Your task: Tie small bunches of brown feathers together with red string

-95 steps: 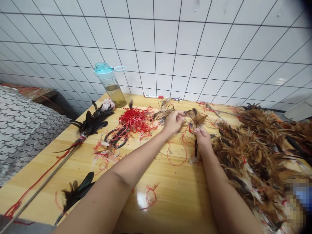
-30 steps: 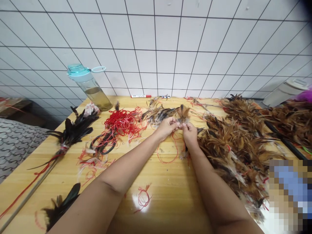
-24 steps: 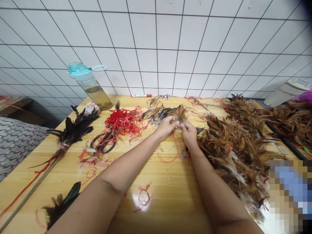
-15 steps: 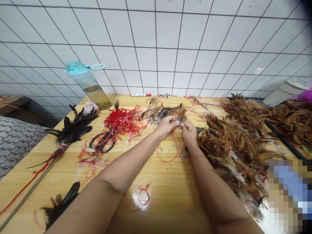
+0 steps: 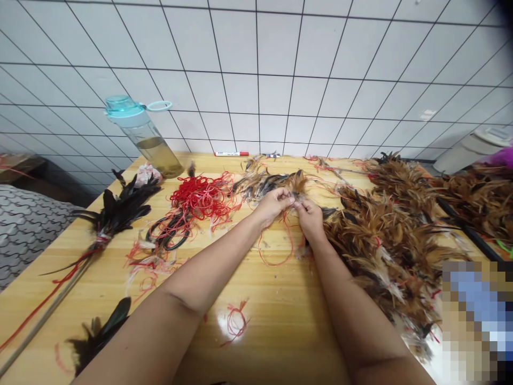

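Both hands meet near the middle of the table, pinched around the base of a small bunch of brown feathers point(image 5: 297, 182). My left hand point(image 5: 277, 204) is closed, with thumb and forefinger at the quill ends. Close against it, my right hand point(image 5: 310, 216) pinches the same spot from the other side. A thin red string point(image 5: 292, 251) hangs from between the fingers and loops on the tabletop below; which fingers grip it I cannot tell. Just behind the left hand lie loose brown and grey feathers point(image 5: 260, 186).
Left of the hands is a tangle of red string point(image 5: 200, 195) and a black-feathered duster point(image 5: 122, 211). A bottle point(image 5: 156, 155) stands by the tiled wall. Brown feather bundles point(image 5: 385, 230) cover the right side. A red marker point(image 5: 231, 154) lies at the back edge of the wooden table point(image 5: 276, 331).
My hands stay pinched at the same place on the feathers, with only slight finger movement. The whole view has shifted a little.
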`<action>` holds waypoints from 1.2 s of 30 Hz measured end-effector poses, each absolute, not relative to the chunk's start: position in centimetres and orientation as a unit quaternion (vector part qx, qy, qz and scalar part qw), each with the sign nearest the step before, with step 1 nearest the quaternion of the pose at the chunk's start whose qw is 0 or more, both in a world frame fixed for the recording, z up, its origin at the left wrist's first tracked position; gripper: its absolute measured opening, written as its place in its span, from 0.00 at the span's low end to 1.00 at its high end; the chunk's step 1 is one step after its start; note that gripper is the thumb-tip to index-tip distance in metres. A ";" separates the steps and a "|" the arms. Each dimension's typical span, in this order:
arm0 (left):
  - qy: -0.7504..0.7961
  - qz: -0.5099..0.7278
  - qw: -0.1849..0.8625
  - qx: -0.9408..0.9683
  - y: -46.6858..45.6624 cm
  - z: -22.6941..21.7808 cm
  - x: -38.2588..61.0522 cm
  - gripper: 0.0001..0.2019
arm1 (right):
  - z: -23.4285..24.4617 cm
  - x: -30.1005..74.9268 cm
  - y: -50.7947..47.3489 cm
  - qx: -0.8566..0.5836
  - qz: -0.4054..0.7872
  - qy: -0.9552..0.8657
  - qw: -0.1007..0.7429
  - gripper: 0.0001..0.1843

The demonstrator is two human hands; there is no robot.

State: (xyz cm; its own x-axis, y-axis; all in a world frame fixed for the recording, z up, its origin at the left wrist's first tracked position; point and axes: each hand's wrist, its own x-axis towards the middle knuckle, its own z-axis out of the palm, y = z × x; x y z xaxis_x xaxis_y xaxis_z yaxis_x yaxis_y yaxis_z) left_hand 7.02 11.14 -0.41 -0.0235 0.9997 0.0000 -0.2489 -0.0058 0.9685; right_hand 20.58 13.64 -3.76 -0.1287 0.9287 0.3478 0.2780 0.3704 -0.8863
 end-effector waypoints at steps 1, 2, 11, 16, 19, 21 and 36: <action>0.435 0.565 0.553 0.432 11.1 -0.4 6.9 0.15 | -3.9 20.6 13.7 -0.444 0.345 -0.672 0.482 0.17; 0.431 0.564 0.555 0.434 11.1 -0.4 6.9 0.14 | -4.0 20.6 13.8 -0.439 0.355 -0.671 0.480 0.17; 0.402 0.530 0.598 0.448 11.2 -0.5 6.0 0.18 | -3.8 20.8 13.8 -0.395 0.370 -0.709 0.452 0.13; 0.400 0.525 0.590 0.465 11.2 -0.5 5.9 0.18 | -3.9 20.8 13.8 -0.396 0.386 -0.713 0.431 0.16; 0.403 0.525 0.582 0.473 11.2 -0.5 6.0 0.18 | -4.0 20.8 13.9 -0.396 0.404 -0.707 0.423 0.17; 0.407 0.528 0.574 0.475 11.2 -0.4 6.1 0.18 | -3.9 20.7 13.9 -0.375 0.415 -0.704 0.437 0.17; 0.376 0.548 0.608 0.434 11.7 -1.2 6.7 0.21 | -4.2 21.1 14.3 -0.362 0.410 -0.698 0.462 0.17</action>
